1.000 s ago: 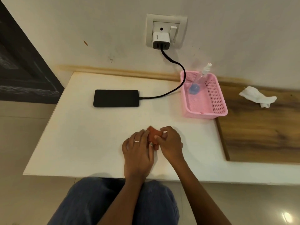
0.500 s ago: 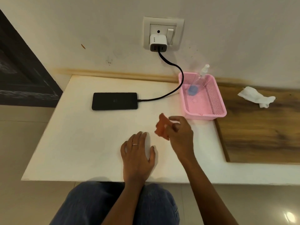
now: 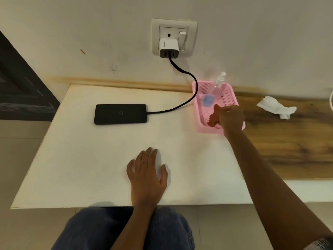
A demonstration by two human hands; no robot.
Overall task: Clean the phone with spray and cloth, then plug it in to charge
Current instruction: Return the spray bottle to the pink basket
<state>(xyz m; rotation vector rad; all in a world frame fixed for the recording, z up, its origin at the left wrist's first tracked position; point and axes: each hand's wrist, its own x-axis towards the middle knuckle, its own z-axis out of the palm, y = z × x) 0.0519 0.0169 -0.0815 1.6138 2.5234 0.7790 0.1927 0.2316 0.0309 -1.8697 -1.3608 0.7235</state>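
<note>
The phone point(image 3: 120, 114) lies flat, screen up, on the white tabletop point(image 3: 90, 159), toward the far left of it. Its long axis runs left to right, parallel to the wall. The charging end points right, toward the pink basket point(image 3: 198, 112). The screen is dark except for a small lit readout near its centre. A black cable point(image 3: 182, 73) is plugged into that right end, curves across the tabletop, passes just beside the basket's left rim and rises to the white charger point(image 3: 168, 47) seated in the wall socket point(image 3: 173, 26).

My right hand point(image 3: 231, 117) is extended forward over the near half of the basket, back of the hand up, arm straight and reaching diagonally from the lower right. Its fingers are pinched on the orange cloth point(image 3: 213, 117), which hangs from the grip inside the basket; I cannot tell whether the cloth touches the basket floor. The spray bottle point(image 3: 213, 92) leans in the basket's far part, nozzle up against the wall.

My left hand point(image 3: 146, 175) rests palm down on the tabletop near its front edge, fingers spread and holding nothing. The two hands are well apart.

A crumpled white tissue point(image 3: 275, 108) lies on the wooden surface point(image 3: 288, 150) to the right of the basket.
</note>
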